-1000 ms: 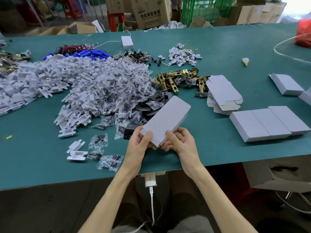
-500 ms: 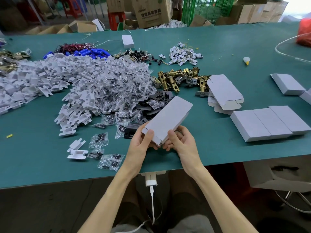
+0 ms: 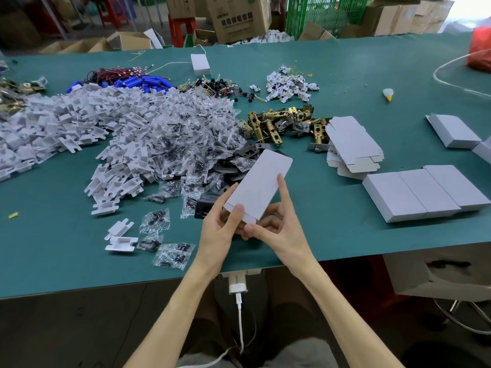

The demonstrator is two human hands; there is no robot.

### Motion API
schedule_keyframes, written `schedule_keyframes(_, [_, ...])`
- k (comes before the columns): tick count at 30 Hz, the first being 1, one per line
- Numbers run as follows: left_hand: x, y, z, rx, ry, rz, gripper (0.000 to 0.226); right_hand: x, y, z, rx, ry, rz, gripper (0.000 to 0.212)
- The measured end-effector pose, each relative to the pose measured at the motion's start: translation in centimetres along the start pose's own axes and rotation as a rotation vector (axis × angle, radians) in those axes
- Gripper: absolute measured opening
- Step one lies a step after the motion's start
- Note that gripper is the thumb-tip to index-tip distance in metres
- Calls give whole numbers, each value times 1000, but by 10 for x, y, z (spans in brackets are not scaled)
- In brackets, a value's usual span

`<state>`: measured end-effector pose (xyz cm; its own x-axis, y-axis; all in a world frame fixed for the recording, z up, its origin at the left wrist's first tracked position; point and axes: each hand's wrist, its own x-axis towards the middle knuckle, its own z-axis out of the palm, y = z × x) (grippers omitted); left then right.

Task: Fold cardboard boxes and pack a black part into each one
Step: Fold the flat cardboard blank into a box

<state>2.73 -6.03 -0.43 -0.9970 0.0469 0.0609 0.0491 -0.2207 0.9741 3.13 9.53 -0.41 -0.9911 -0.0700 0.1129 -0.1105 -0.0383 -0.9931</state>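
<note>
forefinger of right hand [image 3: 281,235] now along cardboard box [image 3: 261,181], contents unclear

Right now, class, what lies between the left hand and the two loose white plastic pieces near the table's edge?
Head view: clear bags of dark hardware lie between the white plastic pieces and the left hand, which grips the box.

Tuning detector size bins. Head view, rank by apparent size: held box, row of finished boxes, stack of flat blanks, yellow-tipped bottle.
1. row of finished boxes
2. held box and stack of flat blanks: near alike, held box nearer the camera, so unranked
3. yellow-tipped bottle
</note>
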Motion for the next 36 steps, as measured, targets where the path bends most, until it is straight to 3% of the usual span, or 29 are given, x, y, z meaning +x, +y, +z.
schedule_keyframes(14, [2,-4,-1,-15,11,15,52,-2,-3,-2,8,-18,-37,86])
schedule_keyframes(21, [2,-2,-3,-25,-34,22,77,-1,-4,-2,-16,-35,-31,82])
schedule_keyframes(28, [0,-1,-4,-27,24,14,74,-1,1,-1,-57,-13,-37,92])
schedule_keyframes(36, [2,-5,-4,-57,41,12,73,-4,2,-1,-53,32,-56,72])
